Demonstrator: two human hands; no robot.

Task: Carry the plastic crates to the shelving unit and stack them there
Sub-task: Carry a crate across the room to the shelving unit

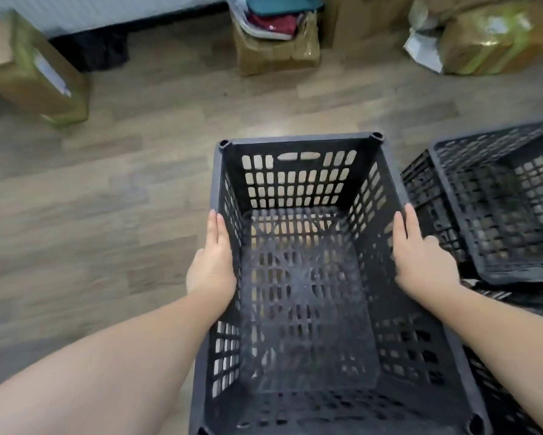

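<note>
Black slatted crate (pixel 308 277) held mouth-up over the wood floor (pixel 138 183); left hand (pixel 212 265) and right hand (pixel 421 259) flat on opposite side rims, fingers together, probably for level carrying; more crates (pixel 499 199) nested just right; shelving unseen.

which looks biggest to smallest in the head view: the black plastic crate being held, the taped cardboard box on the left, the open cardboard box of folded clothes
1. Black plastic crate held between left hand and right hand; nearness to the camera inflates it.
2. Taped cardboard box, cut off by the frame edge.
3. Open cardboard box of folded clothes; close to the taped one, so unsure.
</note>
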